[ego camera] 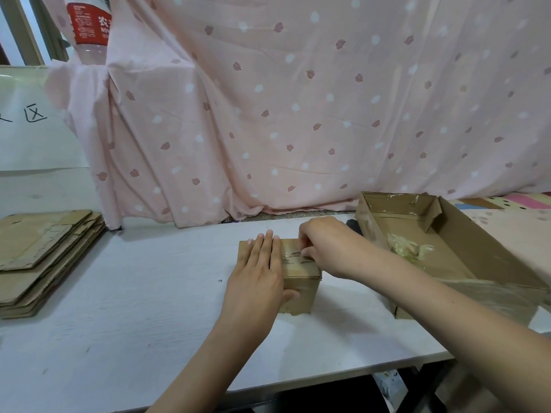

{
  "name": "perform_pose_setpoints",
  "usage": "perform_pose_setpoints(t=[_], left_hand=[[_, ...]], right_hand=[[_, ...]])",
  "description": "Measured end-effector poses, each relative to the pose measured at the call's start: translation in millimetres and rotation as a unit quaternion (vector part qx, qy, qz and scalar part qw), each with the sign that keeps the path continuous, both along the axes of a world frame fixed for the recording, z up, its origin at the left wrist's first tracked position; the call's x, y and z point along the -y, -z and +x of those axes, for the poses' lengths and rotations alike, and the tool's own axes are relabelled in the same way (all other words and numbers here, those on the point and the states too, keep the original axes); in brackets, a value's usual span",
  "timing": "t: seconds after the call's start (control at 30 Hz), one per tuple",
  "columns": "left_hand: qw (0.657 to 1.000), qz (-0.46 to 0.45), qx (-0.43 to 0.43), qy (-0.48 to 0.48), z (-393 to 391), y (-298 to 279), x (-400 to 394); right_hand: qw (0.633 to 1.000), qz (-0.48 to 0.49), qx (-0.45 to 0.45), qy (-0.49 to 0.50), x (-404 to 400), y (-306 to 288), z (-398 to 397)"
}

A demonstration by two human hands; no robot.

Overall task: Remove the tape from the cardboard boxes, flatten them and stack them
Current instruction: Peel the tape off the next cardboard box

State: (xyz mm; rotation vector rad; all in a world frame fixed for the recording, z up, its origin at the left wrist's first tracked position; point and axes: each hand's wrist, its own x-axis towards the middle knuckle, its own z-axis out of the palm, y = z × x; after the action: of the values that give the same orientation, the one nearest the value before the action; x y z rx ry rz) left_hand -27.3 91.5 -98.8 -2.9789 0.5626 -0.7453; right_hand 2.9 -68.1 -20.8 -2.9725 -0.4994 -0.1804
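Pink cloth [298, 99] w/ leaf print hangs behind a white table [134, 308], well beyond the fingertips of both hands. Small cardboard box [301, 289] stands closed on the table, directly under both hands, approx centre of the tabletop.

Left hand [259, 272] lies flat on the box top, fingers straight & together, tips reaching the far edge; thumb wraps down onto the near front face. It presses the box, no curl around anything.

Right hand [325, 248] sits at the box's right top edge, fingers bent, thumb & forefinger pinching at the clear tape [293, 256] that runs across the top, just right of the left fingertips. Tape looks wrinkled there; can't tell whether an end is lifted off yet.

Right of the right hand, just past the wrist: a larger open cardboard tray-like box [492, 254], flaps up, w/ a crumpled wad of used tape [408, 248] lying inside. It rests on the table's right end, partly over the edge.

Far left of the left fingers, well apart: stack of flattened cardboard [41, 257], several sheets deep, at the table's left edge.

Behind that stack, a white sheet [32, 129] w/ handwritten characters; above it a plastic bottle [88, 28] w/ red label, partly covered by the cloth. Patterned mat [512, 204] shows at far right.
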Motion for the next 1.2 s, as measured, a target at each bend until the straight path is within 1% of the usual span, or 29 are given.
perform_pose_setpoints(t=[0.03,0.1,0.13,0.17,0.23,0.27,0.33,0.37,0.5,0.6,0.77,0.93,1.1,1.2], left_hand=[[1.0,-0.004,0.016,0.005,2.0,3.2,-0.2],[1.0,-0.008,0.015,-0.014,1.1,-0.3,0.7],[1.0,-0.006,0.024,-0.012,1.3,-1.4,0.6],[1.0,-0.009,0.014,-0.005,1.5,-0.6,0.1],[0.999,-0.001,-0.033,-0.005,2.2,-1.5,1.2],[0.999,0.008,-0.035,-0.01,3.0,-1.4,1.3],[1.0,0.009,0.0,-0.009,6.2,1.8,-0.3],[0.999,0.021,-0.013,-0.023,6.2,1.4,-1.0],[0.999,0.037,-0.011,-0.023,9.3,7.1,-0.1],[0.999,0.034,0.002,-0.026,8.8,7.4,0.1],[0.999,0.024,0.009,-0.024,10.0,7.0,-1.0],[0.999,0.022,-0.001,-0.027,11.6,6.6,-0.1],[0.999,0.026,0.009,-0.03,12.9,8.7,0.3],[0.999,0.027,0.003,-0.024,13.9,9.1,1.3]], right_hand=[[1.0,0.001,-0.017,-0.002,0.2,-3.1,1.4],[0.998,0.001,-0.058,-0.002,-0.5,-9.0,5.7],[0.997,0.003,-0.074,-0.001,-0.6,-11.1,8.2],[0.996,0.006,-0.084,-0.001,-0.7,-12.5,10.4],[0.996,0.013,-0.089,-0.003,-1.2,-13.6,12.9],[0.996,0.013,-0.089,-0.004,-0.8,-13.6,13.0],[0.996,0.011,-0.092,-0.004,-0.3,-12.6,12.1],[0.996,0.006,-0.094,-0.003,0.0,-12.1,11.3],[0.997,-0.007,-0.077,-0.008,1.2,-6.3,9.7],[0.998,-0.021,-0.051,-0.015,1.1,-4.7,10.0],[0.998,-0.041,-0.039,-0.018,-2.9,-6.4,14.6],[0.998,-0.053,-0.015,-0.015,-4.8,-2.7,17.3],[0.998,-0.051,-0.011,-0.021,-5.2,-2.9,18.6],[0.997,-0.068,-0.02,-0.028,-7.5,-4.5,19.4]])
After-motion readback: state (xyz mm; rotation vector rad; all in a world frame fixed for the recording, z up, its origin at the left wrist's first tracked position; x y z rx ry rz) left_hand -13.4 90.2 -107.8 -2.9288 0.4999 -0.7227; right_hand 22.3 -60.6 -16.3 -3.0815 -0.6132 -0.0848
